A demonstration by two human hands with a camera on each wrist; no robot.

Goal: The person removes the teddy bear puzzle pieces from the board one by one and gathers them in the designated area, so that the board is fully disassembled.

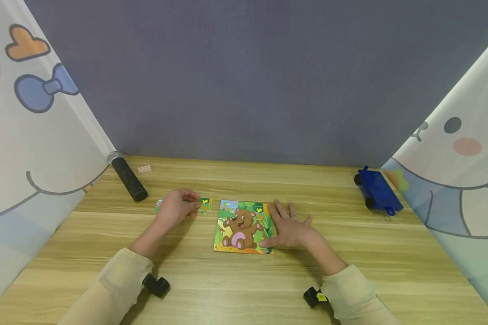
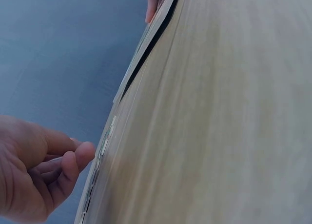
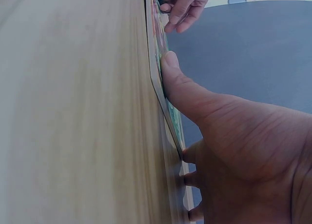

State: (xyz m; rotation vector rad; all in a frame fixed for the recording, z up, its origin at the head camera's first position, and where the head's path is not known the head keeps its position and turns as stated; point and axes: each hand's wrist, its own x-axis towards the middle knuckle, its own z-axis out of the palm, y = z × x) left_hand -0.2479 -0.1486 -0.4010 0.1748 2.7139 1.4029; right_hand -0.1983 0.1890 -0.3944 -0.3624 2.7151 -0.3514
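Observation:
A bear jigsaw board lies flat in the middle of the wooden table. My right hand lies flat on the board's right edge, fingers straight, and its thumb presses on the board. Left of the board are loose puzzle pieces, and my left hand rests over them with its fingers curled. Seen from the left wrist, the left hand pinches at the edge of a thin piece. The part of the piece under the hand is hidden.
A black cylinder and a small white block lie at the back left. A blue toy car stands at the back right. Cartoon curtains close both sides, with a grey wall behind.

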